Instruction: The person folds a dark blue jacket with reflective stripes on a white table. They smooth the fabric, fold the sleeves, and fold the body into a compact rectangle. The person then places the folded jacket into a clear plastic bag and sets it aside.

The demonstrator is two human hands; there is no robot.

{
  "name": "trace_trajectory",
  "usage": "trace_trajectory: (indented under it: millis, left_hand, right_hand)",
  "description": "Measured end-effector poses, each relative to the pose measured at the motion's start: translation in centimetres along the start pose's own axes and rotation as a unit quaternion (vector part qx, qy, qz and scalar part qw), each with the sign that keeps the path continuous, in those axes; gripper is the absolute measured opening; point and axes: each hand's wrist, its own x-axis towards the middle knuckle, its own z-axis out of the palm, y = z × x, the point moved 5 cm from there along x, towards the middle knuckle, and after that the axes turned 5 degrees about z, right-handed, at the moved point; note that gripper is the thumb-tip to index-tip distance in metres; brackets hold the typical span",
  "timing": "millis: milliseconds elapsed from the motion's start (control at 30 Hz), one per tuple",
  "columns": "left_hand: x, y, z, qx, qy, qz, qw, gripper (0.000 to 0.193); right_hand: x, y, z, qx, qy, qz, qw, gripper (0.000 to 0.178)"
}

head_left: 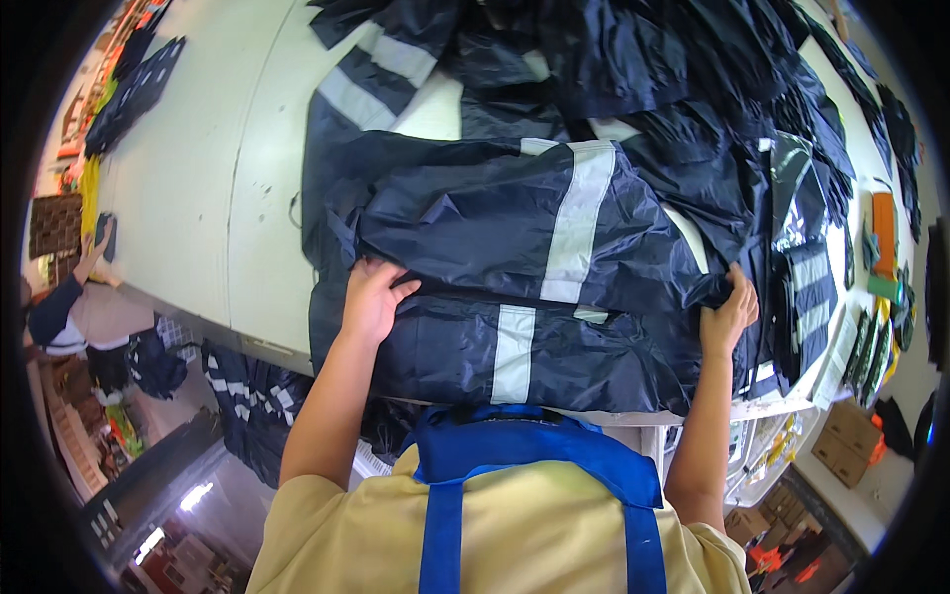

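A dark navy waterproof garment with a pale reflective band lies spread on the table before me. Its near edge is raised a little between my two hands. My left hand pinches that edge at the left end, the thumb pointing right. At the right end, my right hand grips the same edge, fingers curled over the fabric. Closer to my body lies another dark layer with a reflective band, reaching the table's front edge. Whether the two layers are one piece I cannot tell.
Dark garments are heaped at the far side. Folded striped garments and a clear plastic bag lie to the right. The white table stretches left, where another person's hand rests near its edge. Striped garments hang below.
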Motion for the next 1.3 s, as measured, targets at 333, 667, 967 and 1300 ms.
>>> trace_trajectory:
  millis: [333, 667, 967, 1300]
  left_hand:
    - [0.9, 6.9, -0.6, 0.1, 0.062, 0.279, 0.953, 0.022]
    - [-10.1, 11.5, 13.9, 0.388, -0.156, 0.577, 0.701, 0.029]
    - [-11.0, 15.0, 16.1, 0.331, -0.188, 0.537, 0.753, 0.022]
    - [-2.4, 13.3, 8.1, 0.251, -0.091, 0.078, 0.961, 0.058]
  right_hand:
    - [1.7, -3.8, 0.6, -0.162, -0.304, -0.055, 0.937, 0.032]
    - [2.5, -26.3, -2.5, 0.647, -0.354, 0.158, 0.656, 0.026]
    - [4.6, -26.3, -5.4, 0.719, -0.401, 0.279, 0.495, 0.005]
    - [2.7, -21.0, 1.6, 0.397, -0.265, -0.116, 0.871, 0.061]
